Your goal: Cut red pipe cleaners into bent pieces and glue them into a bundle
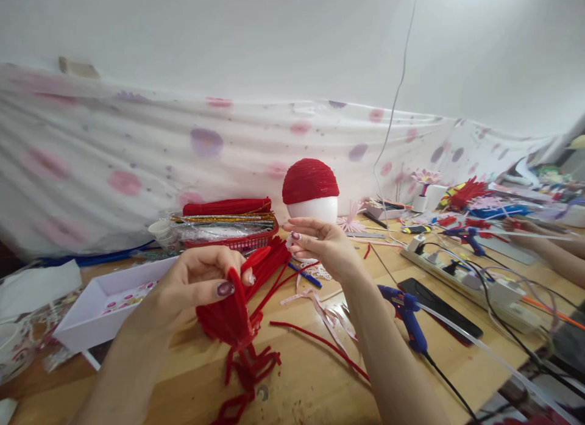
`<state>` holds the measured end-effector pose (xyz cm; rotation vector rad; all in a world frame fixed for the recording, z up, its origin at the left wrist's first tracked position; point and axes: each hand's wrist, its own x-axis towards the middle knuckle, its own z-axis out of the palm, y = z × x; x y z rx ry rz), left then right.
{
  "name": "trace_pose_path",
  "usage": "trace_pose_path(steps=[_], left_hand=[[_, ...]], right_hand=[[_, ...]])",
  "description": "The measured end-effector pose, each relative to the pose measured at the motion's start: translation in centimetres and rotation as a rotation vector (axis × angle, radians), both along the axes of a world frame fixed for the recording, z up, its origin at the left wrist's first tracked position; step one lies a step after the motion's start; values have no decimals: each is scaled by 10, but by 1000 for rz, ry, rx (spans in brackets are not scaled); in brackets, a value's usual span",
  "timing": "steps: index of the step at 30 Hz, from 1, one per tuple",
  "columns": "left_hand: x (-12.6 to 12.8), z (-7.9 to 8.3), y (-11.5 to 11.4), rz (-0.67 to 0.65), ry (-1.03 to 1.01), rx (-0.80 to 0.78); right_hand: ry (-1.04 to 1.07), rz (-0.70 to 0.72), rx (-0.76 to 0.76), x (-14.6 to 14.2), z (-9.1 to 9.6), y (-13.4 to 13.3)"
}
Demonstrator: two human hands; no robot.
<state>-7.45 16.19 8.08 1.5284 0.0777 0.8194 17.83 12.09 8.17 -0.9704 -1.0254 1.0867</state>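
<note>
My left hand [196,285] pinches a red pipe-cleaner piece [228,318] made of many fuzzy stems joined together. Curled stem ends dangle from its lower side over the table. To the right, my right hand [320,245] is raised with its fingers apart, and I see nothing held in it. Behind that hand stands a white head form [315,209] whose top carries a red wound cap [311,181]. A bundle of loose red pipe cleaners [273,263] lies between my hands. One single red stem [320,341] rests on the table near my right forearm.
A blue glue gun [406,315] and a black phone [441,309] lie right, beside a power strip [470,291] with trailing cables. Left are a white box [109,294] and a red basket [260,236] of stems. Another person's hand [525,227] is far right.
</note>
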Motion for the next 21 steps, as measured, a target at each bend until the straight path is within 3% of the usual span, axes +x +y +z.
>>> trace_pose_path(steps=[8, 14, 21], left_hand=[[-1, 3, -3, 65, 15, -16], [0, 7, -7, 73, -10, -39], [1, 9, -13, 67, 9, -84]], right_hand=[[10, 96, 59, 4, -9, 3], [-147, 143, 118, 5, -7, 2], [-150, -53, 58, -1, -3, 6]])
